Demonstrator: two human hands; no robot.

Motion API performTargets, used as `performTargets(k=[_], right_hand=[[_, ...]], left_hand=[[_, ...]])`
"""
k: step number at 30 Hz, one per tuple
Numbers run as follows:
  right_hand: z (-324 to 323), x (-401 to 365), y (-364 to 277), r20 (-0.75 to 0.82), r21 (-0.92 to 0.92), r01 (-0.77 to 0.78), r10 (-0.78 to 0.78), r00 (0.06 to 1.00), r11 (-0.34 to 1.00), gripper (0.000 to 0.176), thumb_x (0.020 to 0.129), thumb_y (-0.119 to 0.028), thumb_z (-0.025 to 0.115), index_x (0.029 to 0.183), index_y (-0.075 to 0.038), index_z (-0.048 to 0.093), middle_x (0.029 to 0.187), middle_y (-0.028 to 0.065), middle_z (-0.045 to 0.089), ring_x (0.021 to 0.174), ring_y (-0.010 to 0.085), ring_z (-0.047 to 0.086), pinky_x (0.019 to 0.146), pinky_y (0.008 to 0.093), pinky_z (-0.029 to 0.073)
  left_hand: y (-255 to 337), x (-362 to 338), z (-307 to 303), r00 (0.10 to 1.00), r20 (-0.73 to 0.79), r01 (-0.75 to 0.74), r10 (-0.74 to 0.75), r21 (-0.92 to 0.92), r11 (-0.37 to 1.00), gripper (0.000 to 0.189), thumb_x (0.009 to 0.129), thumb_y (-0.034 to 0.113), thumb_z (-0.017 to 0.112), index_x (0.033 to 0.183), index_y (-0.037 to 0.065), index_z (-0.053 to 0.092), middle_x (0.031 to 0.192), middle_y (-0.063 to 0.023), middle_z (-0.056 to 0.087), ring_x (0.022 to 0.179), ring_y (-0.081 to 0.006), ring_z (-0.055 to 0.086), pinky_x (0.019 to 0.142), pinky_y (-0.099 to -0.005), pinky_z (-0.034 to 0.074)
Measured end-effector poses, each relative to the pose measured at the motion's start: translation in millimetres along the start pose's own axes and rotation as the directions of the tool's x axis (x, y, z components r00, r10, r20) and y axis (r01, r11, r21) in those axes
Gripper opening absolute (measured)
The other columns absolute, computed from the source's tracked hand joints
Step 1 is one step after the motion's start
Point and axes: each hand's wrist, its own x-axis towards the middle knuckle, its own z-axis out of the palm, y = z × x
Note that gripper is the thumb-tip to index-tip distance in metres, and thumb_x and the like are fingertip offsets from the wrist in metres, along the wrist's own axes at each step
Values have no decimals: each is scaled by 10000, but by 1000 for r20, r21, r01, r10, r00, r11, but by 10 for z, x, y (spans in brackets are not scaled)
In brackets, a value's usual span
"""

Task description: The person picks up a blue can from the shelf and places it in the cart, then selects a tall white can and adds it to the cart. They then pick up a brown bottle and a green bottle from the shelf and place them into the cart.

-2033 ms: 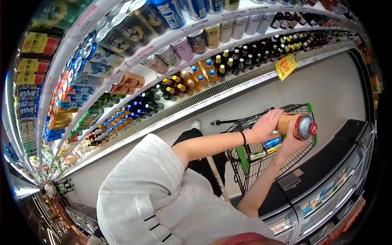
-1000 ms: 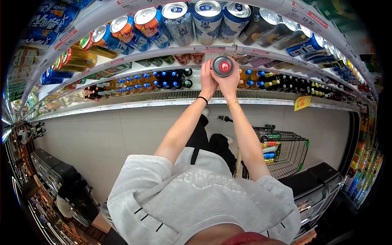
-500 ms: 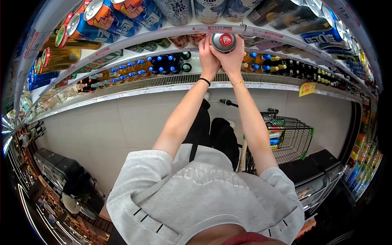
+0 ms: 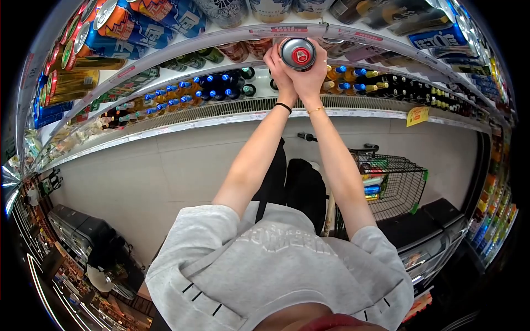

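A drink can (image 4: 298, 53) with a silver rim and a red pull tab is between my two hands, its top facing me. My left hand (image 4: 279, 71) wraps the can's left side, a black band on the wrist. Around its right side and front curls my right hand (image 4: 310, 74), with a thin bracelet below it. The can is in front of the shelf edge (image 4: 259, 34), and its printed side is mostly hidden by my fingers.
Above are large cans (image 4: 149, 22) on the upper shelf. Rows of bottles (image 4: 182, 94) stand on the bottom shelf. A wire shopping cart (image 4: 395, 182) holding several items is at my right. A yellow price sign (image 4: 417, 116) hangs from the lower shelf edge.
My hands and the can have shifted slightly left in view. The can's top has turned a little, with the pull tab now lower. Both hands still hold it.
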Motion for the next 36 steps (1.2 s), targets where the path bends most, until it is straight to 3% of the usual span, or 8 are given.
performTargets(k=[4,6,7,14,17,20,28,36], right_hand=[[88,78,38,-10,-31,-25,25,1000,999,760,663,-281,965,1274,-19,599,1218,138,631,1127,300,642,956,404,527],[110,106,26,9,-53,-24,24,1000,998,709,669,-284,957,1232,-27,611,1170,142,649,1089,308,654,920,411,535],[136,123,16,-16,-69,-5,4,1000,998,661,676,-290,947,1193,-41,618,1106,144,672,1035,315,669,893,420,538],[344,219,60,-59,-103,-17,11,998,995,645,709,-291,922,1197,-31,590,1061,154,722,950,303,721,844,401,574],[417,244,93,-47,-39,-104,102,994,994,690,716,-295,893,1227,-12,525,1011,217,694,907,428,688,803,475,559],[431,293,11,-70,-115,-103,96,993,988,548,760,-271,883,1127,-11,570,998,161,728,885,349,726,799,412,576],[564,322,-66,-79,-57,-215,211,974,975,452,804,-187,830,1095,41,571,1021,228,685,967,416,656,880,466,511],[532,337,-133,-70,-116,-203,196,978,972,554,817,-184,812,1217,31,494,1092,275,639,1045,489,608,907,539,491]], left_hand=[[-133,33,119,999,-15,49,-51,-116,992,524,992,148,618,1473,54,435,1407,-177,407,1314,-333,464,1115,-401,406],[-126,32,129,997,-59,-48,50,28,998,634,932,141,683,1493,20,413,1431,-200,424,1302,-386,527,1047,-435,481],[-63,17,89,1000,18,6,-6,12,1000,733,930,129,681,1550,6,312,1509,-245,341,1368,-432,453,1099,-443,441],[-123,60,205,996,44,-75,73,48,996,756,927,130,685,1556,-1,288,1518,-255,320,1379,-440,436,1107,-446,432],[-131,63,235,994,62,-98,94,61,993,766,925,130,687,1559,-4,278,1522,-260,312,1383,-444,428,1111,-447,428],[-122,53,203,989,94,-119,112,75,990,776,924,130,689,1562,-7,268,1526,-264,303,1388,-447,420,1114,-448,423],[-99,-19,86,978,159,-156,136,116,981,804,921,130,693,1569,-15,240,1537,-276,280,1400,-457,400,1124,-451,413],[-46,-35,64,965,199,-201,170,144,969,832,917,130,698,1576,-23,213,1548,-287,256,1412,-466,380,1133,-453,402]])
